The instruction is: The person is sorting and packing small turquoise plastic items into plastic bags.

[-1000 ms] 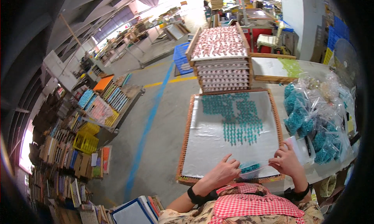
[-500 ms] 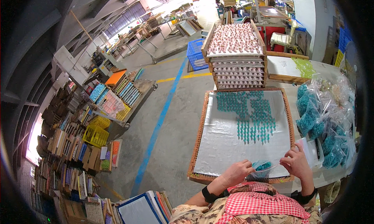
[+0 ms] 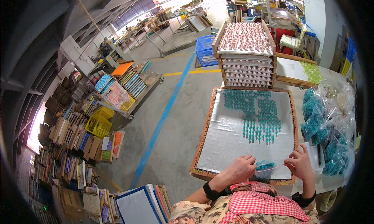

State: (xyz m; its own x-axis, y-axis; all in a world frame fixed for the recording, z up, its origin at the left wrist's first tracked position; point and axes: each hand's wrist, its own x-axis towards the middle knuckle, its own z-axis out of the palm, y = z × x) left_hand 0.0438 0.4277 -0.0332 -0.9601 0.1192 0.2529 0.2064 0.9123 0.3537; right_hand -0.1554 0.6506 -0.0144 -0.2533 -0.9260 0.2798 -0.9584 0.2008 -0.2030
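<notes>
A small clear plastic bag (image 3: 265, 167) with teal pieces inside lies across the near edge of a white-covered, wood-framed tray (image 3: 222, 146). My left hand (image 3: 240, 168) is closed in a pinch at the bag's left end. At the other end of its pinkish top strip, my right hand (image 3: 299, 162) pinches with thumb and finger, other fingers raised. The strip stretches fairly straight between both hands. Farther up the white sheet, many teal leaf-like pieces (image 3: 255, 115) lie in rows. Whether the bag's mouth is parted I cannot make out.
Behind the tray rises a stack of trays (image 3: 247, 64) bearing pink pieces. Clear bags of teal pieces (image 3: 313, 115) crowd the table's right side, near a white board with green pieces (image 3: 311, 71). A blue crate (image 3: 205, 50) stands on the floor; framed boards (image 3: 144, 204) lean at lower left.
The whole view has shifted slightly, so the scene sits a little farther right. Both hands keep hold of the bag's ends and have hardly moved over the tray.
</notes>
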